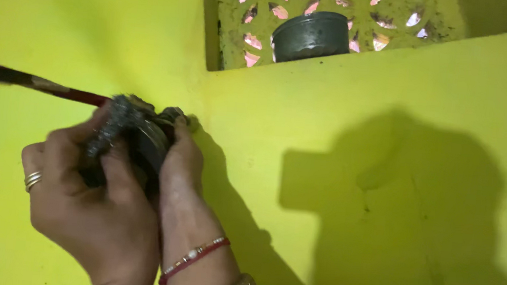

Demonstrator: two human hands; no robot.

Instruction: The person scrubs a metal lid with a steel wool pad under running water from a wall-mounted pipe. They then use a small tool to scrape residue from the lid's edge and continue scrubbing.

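Both hands (132,174) curl around, seemingly, a steel scrubber (109,128).

Bright yellow-green painted wall (394,100) fills nearly the whole view, surface smooth with a few small marks and scuffs. Recessed niche (339,27) at top centre, backed by a pierced lattice screen (261,1) in the same yellow, pink light showing through the cut-outs. Dark round metal tin (311,35) sits on the niche ledge. Large soft shadow (396,206) falls across the wall's right half; light comes from the viewer's side.
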